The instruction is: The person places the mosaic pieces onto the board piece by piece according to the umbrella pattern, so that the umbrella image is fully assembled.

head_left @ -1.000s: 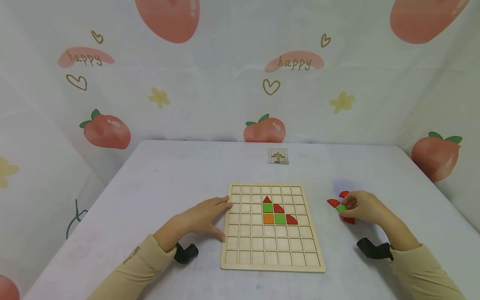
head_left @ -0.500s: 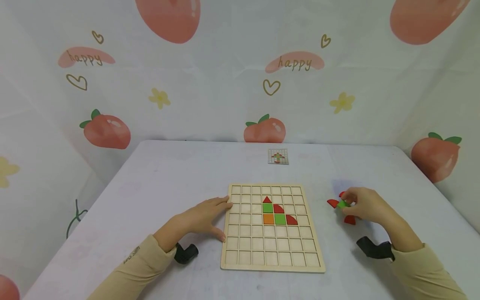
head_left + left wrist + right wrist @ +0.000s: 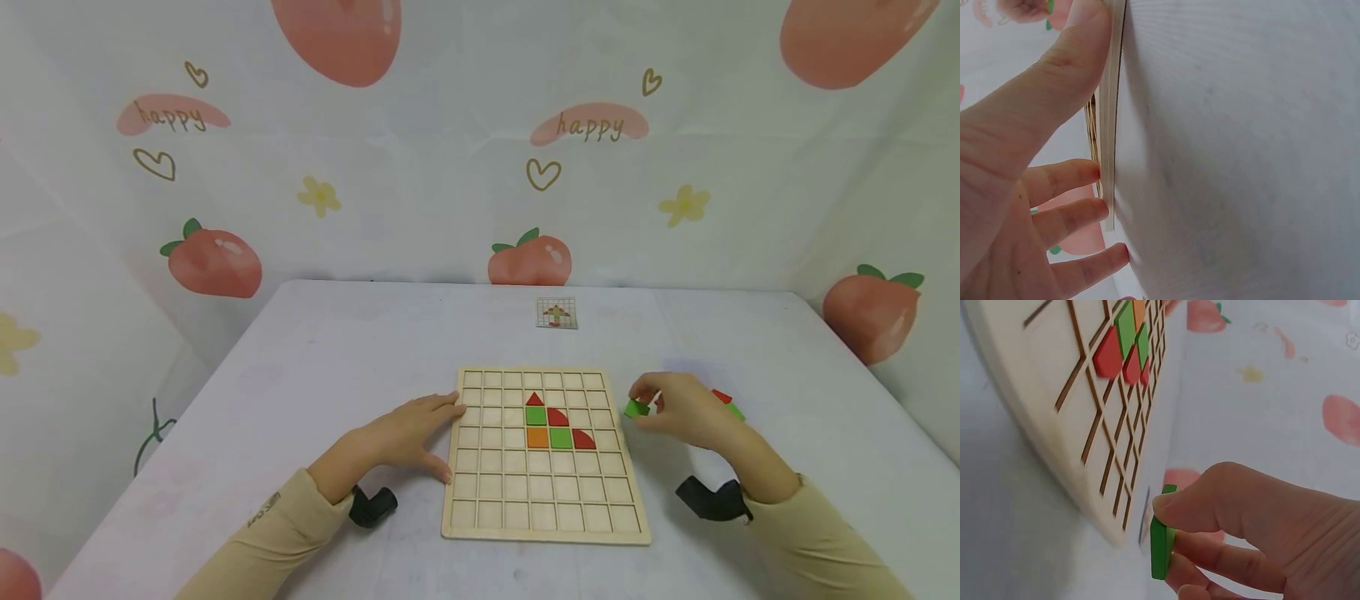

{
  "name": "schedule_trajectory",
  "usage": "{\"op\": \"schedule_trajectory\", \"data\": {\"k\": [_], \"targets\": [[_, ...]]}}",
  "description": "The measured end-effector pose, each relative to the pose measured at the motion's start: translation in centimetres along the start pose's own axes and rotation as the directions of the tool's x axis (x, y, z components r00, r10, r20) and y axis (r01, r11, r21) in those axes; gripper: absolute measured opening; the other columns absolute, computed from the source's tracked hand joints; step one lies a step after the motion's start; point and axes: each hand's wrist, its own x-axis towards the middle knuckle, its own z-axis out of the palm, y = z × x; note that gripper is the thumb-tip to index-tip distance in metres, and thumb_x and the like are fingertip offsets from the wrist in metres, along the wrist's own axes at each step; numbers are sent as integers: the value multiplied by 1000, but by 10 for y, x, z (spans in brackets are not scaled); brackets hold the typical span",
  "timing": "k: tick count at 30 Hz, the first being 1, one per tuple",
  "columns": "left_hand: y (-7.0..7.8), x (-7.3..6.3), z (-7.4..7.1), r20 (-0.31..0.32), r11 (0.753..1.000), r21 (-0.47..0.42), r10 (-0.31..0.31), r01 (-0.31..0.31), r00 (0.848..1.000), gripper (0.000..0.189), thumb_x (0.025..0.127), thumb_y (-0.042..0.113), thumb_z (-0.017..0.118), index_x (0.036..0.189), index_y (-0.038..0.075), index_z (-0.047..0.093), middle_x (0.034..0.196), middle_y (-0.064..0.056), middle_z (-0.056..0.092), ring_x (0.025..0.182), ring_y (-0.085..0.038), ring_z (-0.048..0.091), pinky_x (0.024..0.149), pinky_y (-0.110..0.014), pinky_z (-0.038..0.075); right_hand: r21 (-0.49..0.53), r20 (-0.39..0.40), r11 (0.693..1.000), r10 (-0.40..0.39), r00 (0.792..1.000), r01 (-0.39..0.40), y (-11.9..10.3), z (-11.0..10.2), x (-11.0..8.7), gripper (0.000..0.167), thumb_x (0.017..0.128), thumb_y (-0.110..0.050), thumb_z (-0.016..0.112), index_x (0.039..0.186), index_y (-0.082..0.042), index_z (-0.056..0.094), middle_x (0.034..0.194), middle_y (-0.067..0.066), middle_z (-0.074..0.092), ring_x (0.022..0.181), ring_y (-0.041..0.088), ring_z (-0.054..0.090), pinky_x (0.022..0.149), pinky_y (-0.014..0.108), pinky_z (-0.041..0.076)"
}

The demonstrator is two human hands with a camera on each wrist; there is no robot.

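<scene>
My right hand (image 3: 678,407) pinches a green square tile (image 3: 1161,540) between thumb and fingers, just off the right edge of the wooden grid board (image 3: 491,492). My left hand (image 3: 405,433) lies with spread, fairly straight fingers against the board's left edge; in the left wrist view its thumb (image 3: 1085,50) and fingertips touch that edge. Set in the board's cells are a red triangle (image 3: 534,400), an orange square (image 3: 537,437), a green square (image 3: 560,438) with another above left, and two red quarter-round tiles, one of them (image 3: 583,439) at the row's right end.
A small pattern card (image 3: 557,313) lies behind the board, printed with a red and green figure on a grid. Right of the board, a red piece (image 3: 722,397) and a green piece (image 3: 737,411) show past the right hand, which covers part of that pile.
My right hand has picked a green square tile from the loose pieces and moved left with it to the board's right edge. The left hand and the board stay put.
</scene>
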Motion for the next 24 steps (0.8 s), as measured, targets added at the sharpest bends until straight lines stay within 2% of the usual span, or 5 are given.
{"op": "schedule_trajectory", "data": {"k": [8,17,24], "targets": [[0,0,0,-3,1000,3,1,-1,1000,92,69,43,78,141,2,38,151,-19,29,138,-38,30,115,-50,27,47,52,998,-32,998,29,-25,12,9,24,75,-10,72,97,-4,66,84,1,63,70,13,49,51,20,44],[0,0,0,4,1000,-2,-12,12,1000,92,70,43,78,142,3,37,152,-18,28,139,-37,29,115,-49,26,54,84,994,-96,992,92,-43,26,19,21,75,-10,72,95,-7,68,84,1,63,61,9,48,52,19,44],[1,0,-1,5,1000,-6,-4,4,1000,91,70,42,78,141,2,38,152,-19,29,139,-38,29,115,-50,27,52,90,983,-182,979,178,-51,34,25,21,74,-9,71,95,-8,69,85,0,65,58,6,47,51,17,42]]}}
